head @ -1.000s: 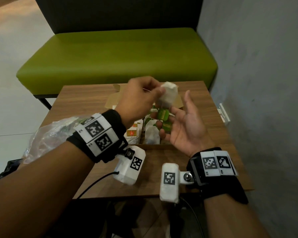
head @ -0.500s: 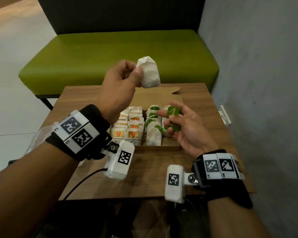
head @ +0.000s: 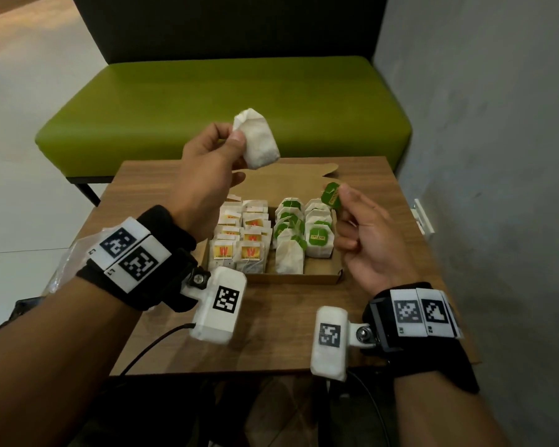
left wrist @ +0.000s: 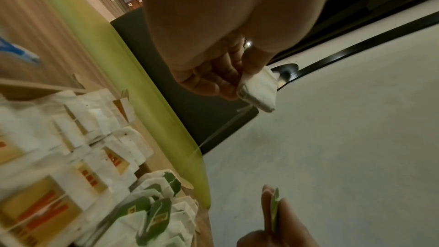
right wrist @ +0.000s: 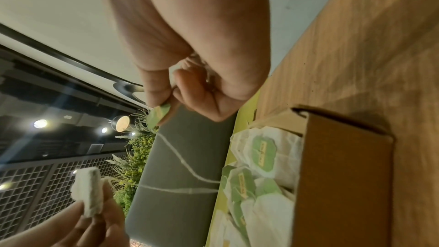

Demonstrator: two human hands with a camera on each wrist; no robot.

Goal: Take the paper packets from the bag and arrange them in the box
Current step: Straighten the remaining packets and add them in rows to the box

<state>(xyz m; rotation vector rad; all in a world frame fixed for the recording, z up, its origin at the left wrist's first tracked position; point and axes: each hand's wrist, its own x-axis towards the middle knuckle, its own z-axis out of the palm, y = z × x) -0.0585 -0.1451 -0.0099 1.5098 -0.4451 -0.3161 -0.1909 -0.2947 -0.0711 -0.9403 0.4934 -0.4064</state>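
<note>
My left hand (head: pixel 220 153) pinches a white paper tea packet (head: pixel 257 144) by its top corner, high above the far edge of the open cardboard box (head: pixel 291 279). The same packet (left wrist: pixel 259 91) shows in the left wrist view, with a thin string (right wrist: pixel 180 159) running from it to a green tag (head: pixel 330 195). My right hand (head: pixel 349 214) pinches that tag (right wrist: pixel 158 115) between thumb and forefinger above the box's right side. Inside the box stand rows of packets: yellow-labelled ones (head: pixel 239 240) on the left, green-tagged ones (head: pixel 304 233) on the right.
The box sits on a small wooden table (head: pixel 384 195). A clear plastic bag (head: pixel 62 269) lies at the table's left edge, mostly behind my left forearm. A green bench (head: pixel 223 101) stands beyond the table and a grey wall (head: pixel 497 156) runs along the right.
My left hand has lifted the white packet up and away from the right hand. The right hand has closed on the green tag and raised it, drawing the string out between them.
</note>
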